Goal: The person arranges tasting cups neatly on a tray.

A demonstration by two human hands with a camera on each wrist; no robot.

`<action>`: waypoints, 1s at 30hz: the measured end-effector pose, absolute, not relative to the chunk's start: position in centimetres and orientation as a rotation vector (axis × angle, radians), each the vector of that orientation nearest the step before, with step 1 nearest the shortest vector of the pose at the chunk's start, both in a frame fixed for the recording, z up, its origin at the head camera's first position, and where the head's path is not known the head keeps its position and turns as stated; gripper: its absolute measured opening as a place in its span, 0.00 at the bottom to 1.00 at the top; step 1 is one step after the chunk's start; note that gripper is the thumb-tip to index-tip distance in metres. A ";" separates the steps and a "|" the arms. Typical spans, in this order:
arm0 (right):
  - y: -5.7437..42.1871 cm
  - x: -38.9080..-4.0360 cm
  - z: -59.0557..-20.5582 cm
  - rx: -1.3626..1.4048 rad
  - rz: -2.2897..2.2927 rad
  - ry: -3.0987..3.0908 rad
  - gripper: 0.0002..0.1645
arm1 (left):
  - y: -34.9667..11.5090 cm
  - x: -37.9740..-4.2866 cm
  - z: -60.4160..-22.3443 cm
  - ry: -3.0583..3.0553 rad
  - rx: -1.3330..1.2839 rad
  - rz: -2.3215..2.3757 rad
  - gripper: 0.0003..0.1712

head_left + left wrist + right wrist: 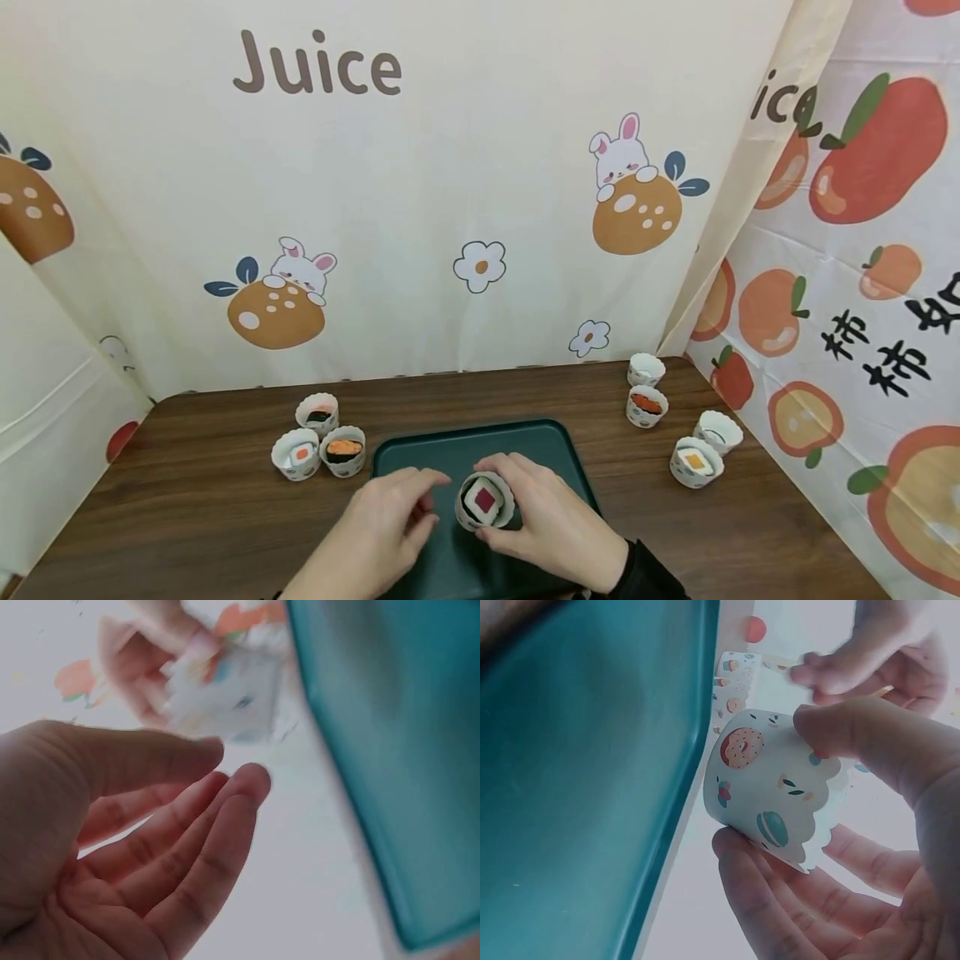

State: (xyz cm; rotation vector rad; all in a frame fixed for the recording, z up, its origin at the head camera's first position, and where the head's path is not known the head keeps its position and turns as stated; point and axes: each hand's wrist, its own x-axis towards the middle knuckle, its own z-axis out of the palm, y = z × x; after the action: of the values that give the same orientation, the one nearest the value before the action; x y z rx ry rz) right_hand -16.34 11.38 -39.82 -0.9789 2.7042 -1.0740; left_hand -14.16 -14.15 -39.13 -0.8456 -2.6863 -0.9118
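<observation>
My right hand [551, 521] holds a paper baking cup [776, 787] between thumb and fingers, over the dark green tray [540, 437]. The cup is white with printed sweets and a scalloped rim. Inside it sits a sushi roll [484, 500], white with a dark red square centre. My left hand [378, 529] is just left of the cup, fingers loosely bent and nothing in them. In the left wrist view a gap shows between its fingertips and the cup.
Left of the tray, three paper cups [296, 468] with sushi pieces stand in a cluster. To the right are two pairs: one cup [647, 421] has an orange-red topping, another [697, 477] a yellow-centred roll. A printed curtain [420, 183] hangs behind the wooden table [202, 500].
</observation>
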 end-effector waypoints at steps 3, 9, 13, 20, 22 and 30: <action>10.8 -16.9 -39.6 -0.995 -1.006 2.722 0.32 | -15.7 -14.2 -37.9 -2.674 -0.767 -0.887 0.20; 8.7 -18.7 -39.3 -1.021 -0.906 2.743 0.34 | -18.5 -13.9 -36.3 -2.522 -0.629 -0.848 0.24; 7.2 -20.1 -39.6 -1.067 -0.875 2.782 0.33 | -20.2 -13.7 -35.0 -2.520 -0.532 -0.826 0.22; 4.8 -22.2 -40.1 -1.007 -0.768 2.840 0.33 | -22.0 -13.2 -33.7 -2.523 -0.426 -0.785 0.22; 4.1 -22.6 -40.3 -0.978 -0.724 2.837 0.33 | -22.4 -13.1 -33.6 -2.505 -0.416 -0.775 0.23; 1.2 -24.1 -41.3 -0.968 -0.656 2.828 0.33 | -23.3 -12.8 -33.0 -2.523 -0.371 -0.773 0.26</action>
State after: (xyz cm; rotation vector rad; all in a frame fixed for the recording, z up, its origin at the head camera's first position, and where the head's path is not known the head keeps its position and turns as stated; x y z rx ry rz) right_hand -24.08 1.25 -41.34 -0.9684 2.8283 -0.6561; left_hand -12.83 -23.26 -33.04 -0.3712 -2.5232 -0.7725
